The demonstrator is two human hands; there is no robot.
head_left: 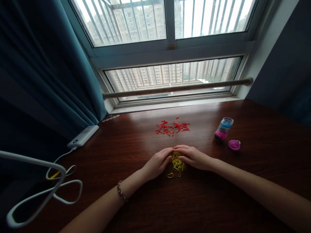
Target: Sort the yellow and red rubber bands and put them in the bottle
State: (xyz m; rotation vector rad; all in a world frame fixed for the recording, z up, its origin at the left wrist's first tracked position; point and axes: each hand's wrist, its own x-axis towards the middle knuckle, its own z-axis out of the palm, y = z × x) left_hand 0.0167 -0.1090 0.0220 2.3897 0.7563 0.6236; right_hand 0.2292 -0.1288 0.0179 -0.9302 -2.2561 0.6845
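Note:
A small pile of thin yellow loop-shaped pieces lies on the dark wooden table in front of me. My left hand, with a bracelet on its wrist, curves around the pile's left side, fingers stretched out. From the right, my right hand rests against the pile with its fingers extended over part of it. The fingertips of both hands meet at the pile's far edge. One loose yellow loop sits just below the pile. Beyond the hands, small red pieces are scattered in two loose clusters.
A clear jar with blue, pink and dark contents stands open at the right, its purple lid beside it. At the left are a white power bank and a looping white cable. A curtain and window border the table.

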